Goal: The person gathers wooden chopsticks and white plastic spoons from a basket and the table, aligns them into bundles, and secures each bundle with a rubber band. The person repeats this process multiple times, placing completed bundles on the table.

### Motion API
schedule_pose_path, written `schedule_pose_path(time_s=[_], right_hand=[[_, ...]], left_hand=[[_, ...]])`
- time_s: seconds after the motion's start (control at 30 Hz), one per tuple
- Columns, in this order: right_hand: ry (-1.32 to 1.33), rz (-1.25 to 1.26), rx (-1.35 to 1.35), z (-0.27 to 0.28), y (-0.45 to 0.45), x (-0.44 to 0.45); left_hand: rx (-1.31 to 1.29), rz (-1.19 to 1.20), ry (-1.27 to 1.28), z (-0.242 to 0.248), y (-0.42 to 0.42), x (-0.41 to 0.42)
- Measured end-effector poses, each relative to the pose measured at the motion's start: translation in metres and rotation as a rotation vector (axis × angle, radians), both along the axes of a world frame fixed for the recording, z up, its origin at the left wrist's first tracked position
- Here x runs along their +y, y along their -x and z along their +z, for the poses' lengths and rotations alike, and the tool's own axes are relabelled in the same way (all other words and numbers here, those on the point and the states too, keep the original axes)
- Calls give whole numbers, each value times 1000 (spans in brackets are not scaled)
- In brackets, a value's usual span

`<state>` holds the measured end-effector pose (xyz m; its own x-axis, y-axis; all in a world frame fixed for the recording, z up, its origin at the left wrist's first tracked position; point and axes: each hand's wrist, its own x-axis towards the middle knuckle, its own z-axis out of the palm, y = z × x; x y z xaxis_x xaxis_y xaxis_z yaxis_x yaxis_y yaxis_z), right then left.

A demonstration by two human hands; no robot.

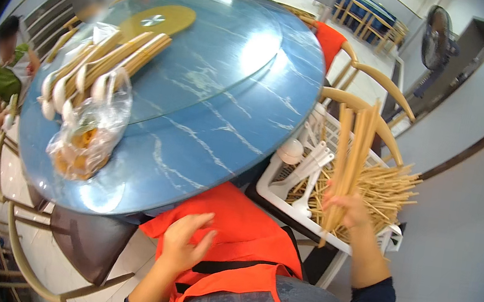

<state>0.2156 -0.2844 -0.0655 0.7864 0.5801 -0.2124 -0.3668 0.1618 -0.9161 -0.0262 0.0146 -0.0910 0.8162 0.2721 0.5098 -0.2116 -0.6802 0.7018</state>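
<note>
My right hand (348, 211) grips a bunch of wooden chopsticks (355, 143), held nearly upright over a white plastic basket (280, 206). Many loose chopsticks (385, 193) fill the basket's right side, and white spoons (303, 173) lie on its left. With fingers apart and nothing in it, my left hand (186, 242) hovers over the red apron (237, 223) at my lap. On the far left of the blue marbled round table (206, 142) lie several bundles of chopsticks (145, 53) with white spoons (59, 90) at their near ends. A clear plastic bag (92, 140) with orange contents lies beside them.
A glass turntable (216, 69) covers the table's middle. Wooden chairs (373, 113) stand at the right, and a brown-seated chair (88, 240) stands at the lower left. A person in green (8, 79) is at the far left. A fan (438, 39) is near the right wall.
</note>
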Motion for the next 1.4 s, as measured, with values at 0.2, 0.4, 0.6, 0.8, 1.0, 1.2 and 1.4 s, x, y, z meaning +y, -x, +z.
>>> schedule_pose_path(time_s=[0.2, 0.4, 0.6, 0.8, 1.0, 1.2, 1.4], right_hand=[[-316, 551, 294, -23, 107, 140], [-59, 889, 186, -14, 131, 154], [-116, 683, 96, -19, 131, 156], [-74, 804, 243, -31, 132, 153], [-213, 875, 411, -31, 128, 153], [-257, 865, 519, -33, 124, 151], [-214, 964, 448, -34, 124, 153]], left_hand=[[-71, -187, 869, 42, -47, 0], [-21, -333, 1480, 37, -39, 15], [77, -231, 1146, 27, -28, -9], [11, -171, 1250, 21, -9, -5], [-33, -188, 1521, 16, 6, 1], [-46, -294, 1606, 7, 8, 5], [95, -379, 1402, 3, 10, 10]])
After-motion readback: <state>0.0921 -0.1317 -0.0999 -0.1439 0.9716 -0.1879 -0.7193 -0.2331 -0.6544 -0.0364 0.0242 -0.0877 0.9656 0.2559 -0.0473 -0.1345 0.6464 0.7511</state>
